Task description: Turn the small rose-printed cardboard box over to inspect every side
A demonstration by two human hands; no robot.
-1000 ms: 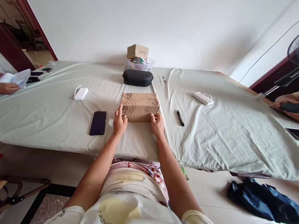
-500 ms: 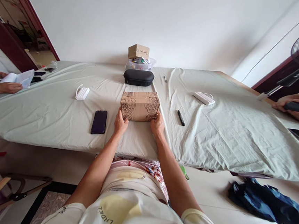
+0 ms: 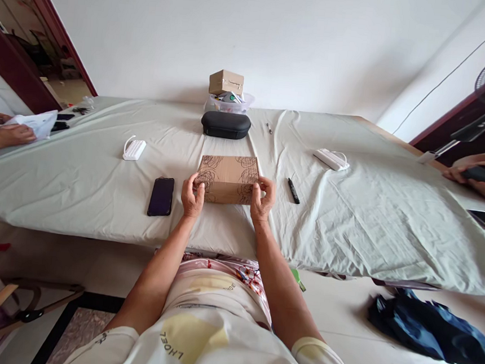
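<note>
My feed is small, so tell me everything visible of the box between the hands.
The box looks like brown cardboard, oblong, with no open flap showing. Dark looping scribbles mark both ends of its upper face, leaving a plain band between; some reach the front face. Its long side runs left to right, in front of the case. The left hand and right hand grip its ends, thumbs at the front. Whether it rests on the cloth or is raised, I cannot tell.
</note>
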